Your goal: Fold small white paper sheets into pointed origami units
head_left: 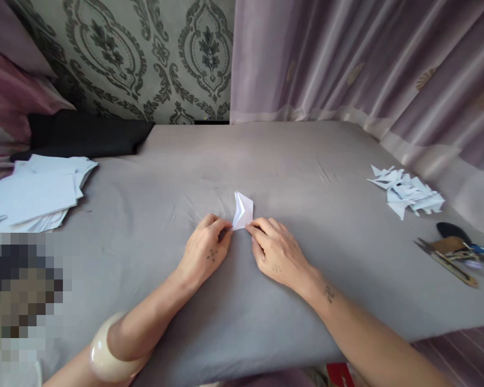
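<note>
A small folded piece of white paper (245, 210) is at the middle of the grey cloth, its layers parted along the left side. My left hand (210, 242) pinches its lower left corner between thumb and forefinger. At the lower right corner, my right hand (277, 248) has its fingertips closed on the paper's edge. The fingers of both hands are curled, and the paper's lower edge lies between them.
White paper sheets (36, 188) are stacked at the left, by a black cloth (84, 131). Folded paper pieces (413, 194) lie heaped at the right, above scissors (447, 263) and other small items. A curtain (347, 59) hangs behind the grey-covered table (242, 322).
</note>
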### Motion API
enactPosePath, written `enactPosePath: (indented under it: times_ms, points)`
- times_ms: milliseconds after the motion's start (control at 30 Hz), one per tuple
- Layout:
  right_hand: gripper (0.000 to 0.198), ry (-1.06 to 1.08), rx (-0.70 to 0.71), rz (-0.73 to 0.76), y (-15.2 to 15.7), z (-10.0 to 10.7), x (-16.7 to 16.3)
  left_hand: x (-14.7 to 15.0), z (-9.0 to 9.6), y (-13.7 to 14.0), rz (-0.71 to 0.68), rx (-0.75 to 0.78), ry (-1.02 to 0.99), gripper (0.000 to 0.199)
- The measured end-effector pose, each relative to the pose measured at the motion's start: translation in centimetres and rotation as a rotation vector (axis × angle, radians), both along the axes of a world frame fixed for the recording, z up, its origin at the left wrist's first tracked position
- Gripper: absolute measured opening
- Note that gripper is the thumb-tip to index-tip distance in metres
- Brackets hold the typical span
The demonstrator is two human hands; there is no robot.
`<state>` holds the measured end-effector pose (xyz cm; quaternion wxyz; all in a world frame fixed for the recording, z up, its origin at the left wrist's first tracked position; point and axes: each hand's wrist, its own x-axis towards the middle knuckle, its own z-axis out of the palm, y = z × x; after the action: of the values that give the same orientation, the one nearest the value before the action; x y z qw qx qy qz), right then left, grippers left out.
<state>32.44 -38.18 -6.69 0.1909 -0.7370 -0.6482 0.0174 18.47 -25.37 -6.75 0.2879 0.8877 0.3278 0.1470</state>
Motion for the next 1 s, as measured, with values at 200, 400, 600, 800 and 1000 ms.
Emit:
enactPosePath:
  times_ms: [200, 400, 600, 800, 1000]
  points:
    - [0.034, -0.014, -0.005, -0.013, 0.3, 0.2, -0.2, 0.3, -0.2, 0.0, 0.006, -0.035, -0.015, 0.016]
    - [0.031, 0.007, -0.017, -0.025, 0.6, 0.4, -0.8, 0.6, -0.2, 0.2, 0.031, -0.063, -0.001, 0.014]
    - [0.036, -0.027, -0.052, -0.016, 0.5, 0.3, -1.0, 0.9, -0.3, 0.2, 0.012, -0.033, 0.013, 0.017]
    - [0.039, -0.067, -0.081, -0.005, 0.4, 0.7, -1.2, 0.8, 0.6, 0.7, 0.063, -0.131, -0.012, 0.016]
    - [0.041, -0.089, -0.116, 0.008, 0.5, 1.1, -1.6, 0.7, 1.3, 2.1, 0.205, -0.334, -0.068, 0.022]
